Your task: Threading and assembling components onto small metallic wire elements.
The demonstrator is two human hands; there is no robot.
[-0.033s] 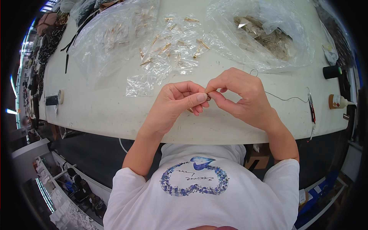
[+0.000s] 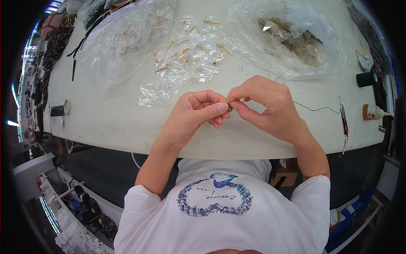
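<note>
My left hand (image 2: 194,113) is closed, its thumb and forefinger pinching a small dark ring-like piece (image 2: 229,109). Fingertip to fingertip with it, my right hand (image 2: 264,106) pinches at the same spot; what lies between its thumb and forefinger is hidden. A thin dark thread (image 2: 315,109) emerges from behind the right hand and runs to a slim red and silver hand tool (image 2: 344,122) on the table. Another bit of it loops above the right knuckles. Both hands hover over the pale table (image 2: 105,122), close to its front edge.
Small clear bags with gold-coloured pieces (image 2: 182,53) lie beyond my hands. Large clear plastic bags (image 2: 122,46) spread at the back left, with another (image 2: 292,46) at back right. A black thread spool (image 2: 366,79) and an amber bottle (image 2: 371,112) stand right; a dark roll (image 2: 57,111) lies left.
</note>
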